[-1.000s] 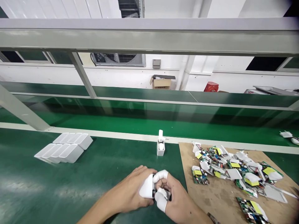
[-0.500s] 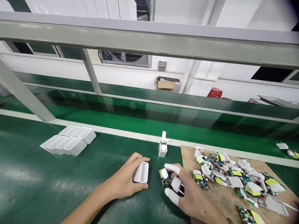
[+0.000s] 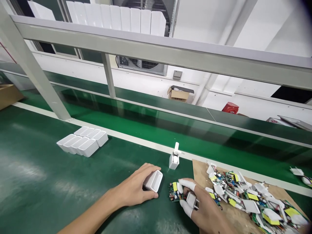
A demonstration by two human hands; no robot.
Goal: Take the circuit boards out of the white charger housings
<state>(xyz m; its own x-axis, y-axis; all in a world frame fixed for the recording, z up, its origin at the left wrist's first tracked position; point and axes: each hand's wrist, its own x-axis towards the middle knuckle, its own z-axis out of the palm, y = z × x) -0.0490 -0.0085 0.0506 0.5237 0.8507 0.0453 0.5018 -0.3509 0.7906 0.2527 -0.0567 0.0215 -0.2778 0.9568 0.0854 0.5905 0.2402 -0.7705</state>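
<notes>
My left hand is closed round a white plastic charger case, its hollow end facing right. White finger cots cover two fingertips of my right hand, which grips a small circuit board with yellow tape. A white two-pin plug piece rests within the same hand, pins toward the palm. The board lies just right of the case, apart from it. Beyond both hands stands another white case with a board inside and its plug piece sticking up.
Two rows of white cases sit at left on the green table. On the right, a brown cardboard sheet bears a heap of circuit boards. A green belt runs behind, under a grey metal frame.
The view has shifted, so the surroundings appear lower. In my right hand the circuit board has turned, showing more of its components and pointing toward the case. My left hand keeps its hold.
</notes>
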